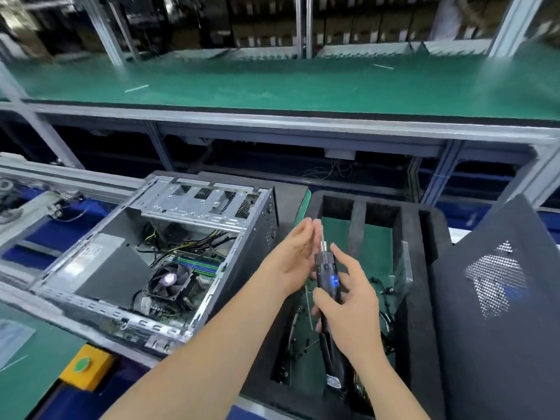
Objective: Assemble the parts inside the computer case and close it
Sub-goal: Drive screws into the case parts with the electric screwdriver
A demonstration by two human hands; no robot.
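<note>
At left, open computer case point(157, 253), CPU fan point(169, 280) and cables point(188, 247) exposed: stiff steel, likely heavy, sharp-edged; best gripped by frame rails. Left hand point(291, 259) flat-fingered beside the bit point(322, 236). Right hand point(348, 301) wrapped round electric screwdriver point(328, 277), over foam tray point(424, 253). Far right, tilted side panel point(485, 344): thin, probably light, flexy; take by 2 edges.

So the right hand point(348, 298) grips the electric screwdriver point(328, 277), left hand point(291, 259) has straight fingers point(303, 231) right at its bit tip. Open computer case point(251, 237) sits just left of those fingers.
</note>
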